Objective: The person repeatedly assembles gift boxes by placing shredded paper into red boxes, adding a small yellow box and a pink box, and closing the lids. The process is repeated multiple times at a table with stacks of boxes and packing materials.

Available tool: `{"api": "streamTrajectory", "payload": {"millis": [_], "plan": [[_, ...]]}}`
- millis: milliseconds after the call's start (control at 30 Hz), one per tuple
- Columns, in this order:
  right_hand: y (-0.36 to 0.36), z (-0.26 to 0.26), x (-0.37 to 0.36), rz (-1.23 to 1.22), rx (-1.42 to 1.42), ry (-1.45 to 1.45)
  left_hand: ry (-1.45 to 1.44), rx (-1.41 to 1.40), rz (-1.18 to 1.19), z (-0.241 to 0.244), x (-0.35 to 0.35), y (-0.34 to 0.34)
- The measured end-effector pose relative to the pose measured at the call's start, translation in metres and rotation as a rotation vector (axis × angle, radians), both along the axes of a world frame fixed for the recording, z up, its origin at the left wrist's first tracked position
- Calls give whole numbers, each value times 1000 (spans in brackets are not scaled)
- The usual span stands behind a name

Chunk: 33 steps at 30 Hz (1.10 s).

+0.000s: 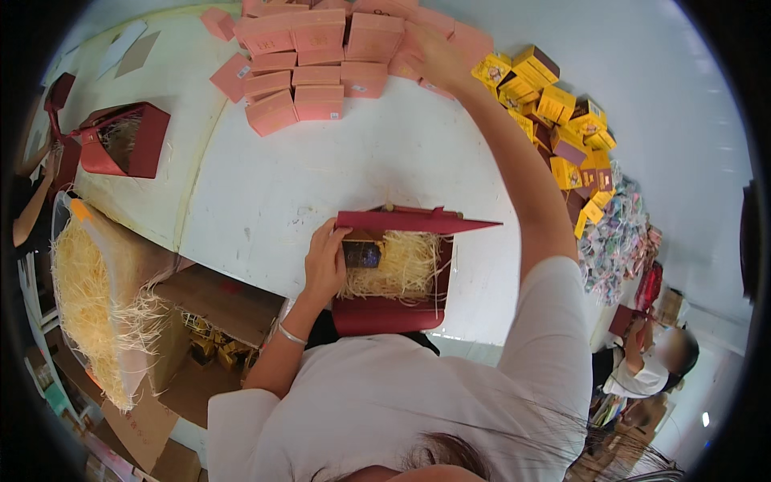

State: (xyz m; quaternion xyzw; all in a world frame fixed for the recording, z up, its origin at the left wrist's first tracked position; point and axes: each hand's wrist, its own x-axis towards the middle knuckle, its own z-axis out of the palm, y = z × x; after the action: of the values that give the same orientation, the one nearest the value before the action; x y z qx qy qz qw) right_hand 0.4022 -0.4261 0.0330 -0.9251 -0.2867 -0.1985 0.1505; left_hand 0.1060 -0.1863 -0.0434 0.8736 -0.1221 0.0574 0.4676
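A dark red gift box (388, 318) lies before me, bedded with pale shredded filler (412, 265). A small dark packet (361, 254) rests at the left inside it. Along its far side, a red panel (415, 222) stands up edge-on. My left hand (325, 262) grips the box at its left end, thumb by the panel's corner. Far out, my right hand (438, 60) reaches to the right side of the stacked pink boxes (319, 33). Its fingers are blurred against them, and whether they hold one is unclear.
Yellow and brown boxes (557, 105) and a heap of clear-wrapped packets (614, 241) run along the right. At left are another red box (156, 144), a filler bag (81, 289) and an open carton (199, 385). Co-workers stand at left (30, 211) and right (632, 379).
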Motion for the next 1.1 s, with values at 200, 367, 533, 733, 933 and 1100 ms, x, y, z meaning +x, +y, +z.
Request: {"api": "streamTrajectory", "payload": {"millis": [200,367,533,733,933,1100], "plan": [[66,-11,53,-261,-339,239,-93,272,146,41,-6,3],[57,18,28,-285,-338,225,507,-323,-114,51,-3,1],[14,118,-104,-181,671,602,821,-822,-208,56,13,5],[6,90,-317,95,1750,916,975,-911,-453,62,38,11],[54,2,-395,-120,1960,987,932,-749,-616,77,52,2],[61,-27,-383,-265,1370,697,713,-408,-748,74,54,8]]}}
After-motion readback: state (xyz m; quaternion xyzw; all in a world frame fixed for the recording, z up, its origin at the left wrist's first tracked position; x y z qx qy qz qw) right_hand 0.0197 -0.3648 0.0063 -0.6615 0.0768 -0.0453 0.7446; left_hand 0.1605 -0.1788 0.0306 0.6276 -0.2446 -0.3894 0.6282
